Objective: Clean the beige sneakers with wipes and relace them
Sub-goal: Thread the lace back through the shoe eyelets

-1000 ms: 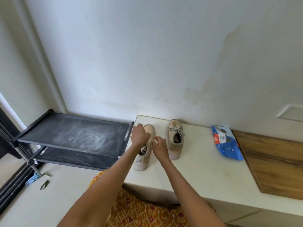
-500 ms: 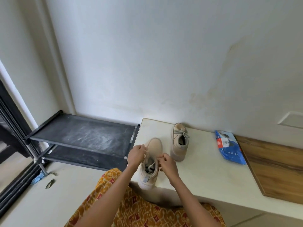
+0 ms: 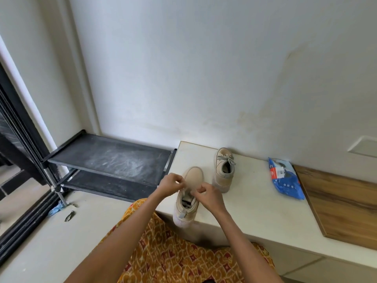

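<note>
The near beige suede sneaker point(image 3: 188, 198) had been drawn back to the white counter's point(image 3: 255, 203) front edge since a second earlier. The left hand point(image 3: 170, 183) and right hand point(image 3: 209, 196) met over its tongue, fingers curled as if pinching lace, though the lace itself was mostly hidden. The second laced beige sneaker point(image 3: 223, 170) stood just beyond, with a blue wipes packet point(image 3: 285, 177) well right.

Near sneaker point(image 3: 190, 193) matt beige suede-like cloth, far sneaker point(image 3: 223, 170) same with grey woven laces, counter point(image 3: 255, 203) smooth off-white, wooden board point(image 3: 344, 203) right with visible grain, wipes pack point(image 3: 285, 177) glossy blue plastic, rack shelf point(image 3: 110, 158) left dusty black fabric, metal post.

Two beige sneakers point(image 3: 188, 196) point(image 3: 223, 170), one wipes pack point(image 3: 285, 178), one shoe rack point(image 3: 110, 160).
</note>
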The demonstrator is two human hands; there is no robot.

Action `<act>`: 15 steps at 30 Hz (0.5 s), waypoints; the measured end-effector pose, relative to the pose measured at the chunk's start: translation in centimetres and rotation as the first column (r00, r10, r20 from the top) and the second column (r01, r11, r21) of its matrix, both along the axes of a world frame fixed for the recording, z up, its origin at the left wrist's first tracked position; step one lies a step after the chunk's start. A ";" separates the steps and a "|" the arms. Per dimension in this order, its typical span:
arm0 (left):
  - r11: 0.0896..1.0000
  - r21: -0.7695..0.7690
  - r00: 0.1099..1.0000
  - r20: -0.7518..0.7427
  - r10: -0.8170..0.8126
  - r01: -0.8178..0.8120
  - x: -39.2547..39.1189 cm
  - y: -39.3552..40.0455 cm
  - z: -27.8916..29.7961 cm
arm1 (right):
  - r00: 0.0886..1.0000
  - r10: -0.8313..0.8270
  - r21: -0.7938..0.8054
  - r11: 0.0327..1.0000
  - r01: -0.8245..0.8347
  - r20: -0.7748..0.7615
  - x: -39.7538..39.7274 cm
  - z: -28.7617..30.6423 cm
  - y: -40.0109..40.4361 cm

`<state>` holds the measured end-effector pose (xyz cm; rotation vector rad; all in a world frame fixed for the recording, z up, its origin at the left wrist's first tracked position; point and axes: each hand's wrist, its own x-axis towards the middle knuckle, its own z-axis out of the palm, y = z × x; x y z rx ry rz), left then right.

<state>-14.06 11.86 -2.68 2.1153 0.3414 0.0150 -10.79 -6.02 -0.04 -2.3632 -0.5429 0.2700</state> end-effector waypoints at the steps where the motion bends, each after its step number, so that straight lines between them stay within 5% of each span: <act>1: 1.000 -0.011 1.000 -0.019 -0.016 0.016 0.1 0.0 0.3 | 1.000 -0.009 0.003 1.000 0.008 0.007 0.2 0.2 -0.1; 4: 0.977 -0.196 0.982 -0.148 -0.118 0.088 0.1 -0.1 1.2 | 0.998 -0.045 0.023 0.999 0.046 -0.051 0.8 1.3 0.0; 8: 0.825 -0.564 0.989 -0.141 -0.053 -0.036 0.2 0.4 2.4 | 0.797 -0.050 0.359 0.875 0.326 -0.602 1.3 2.8 0.5; 12: 0.512 -0.843 0.973 -0.053 0.225 -0.165 0.2 1.5 4.3 | 0.596 0.112 0.539 0.583 0.608 -0.795 2.3 3.3 -0.1; 15: 0.193 -0.972 0.908 -0.044 0.416 -0.135 0.1 2.3 5.1 | 0.596 0.143 0.609 0.302 0.734 -0.790 3.2 4.2 -0.9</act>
